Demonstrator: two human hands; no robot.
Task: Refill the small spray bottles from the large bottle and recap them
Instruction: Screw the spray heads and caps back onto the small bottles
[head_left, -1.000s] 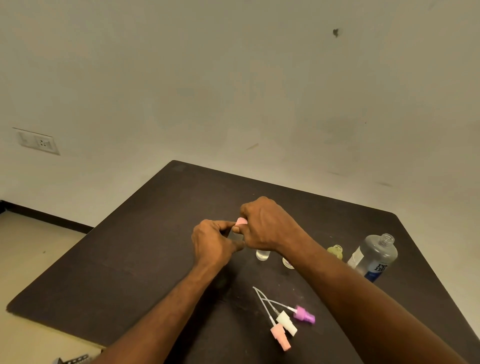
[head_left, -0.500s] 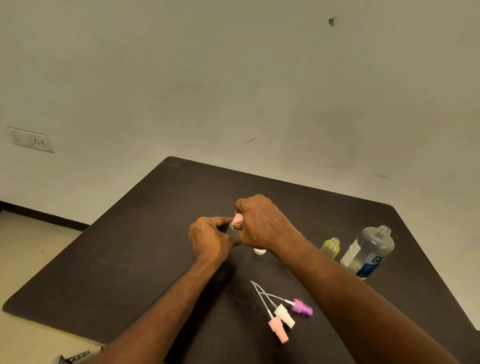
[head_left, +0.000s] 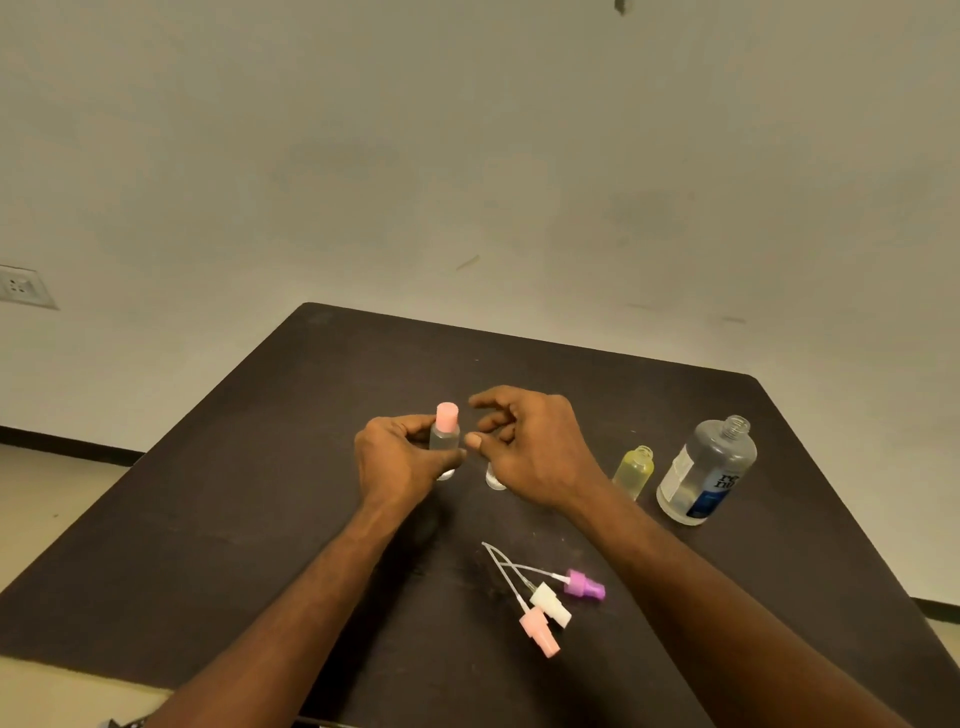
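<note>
Since the earlier frame, right hand (head_left: 535, 447) has let go of the pink cap (head_left: 447, 417) and hangs beside it, fingers loosely spread and empty. On the table (head_left: 260, 467), the large bottle (head_left: 706, 470) stands uncapped at right, the yellow bottle (head_left: 635, 470) next to it. Left hand (head_left: 400, 460) grips the capped small bottle (head_left: 444, 441), upright, long axis vertical, cap upward. Three loose spray heads (head_left: 550, 603) lie nearer the person. A careless reach could topple the open bottles.
</note>
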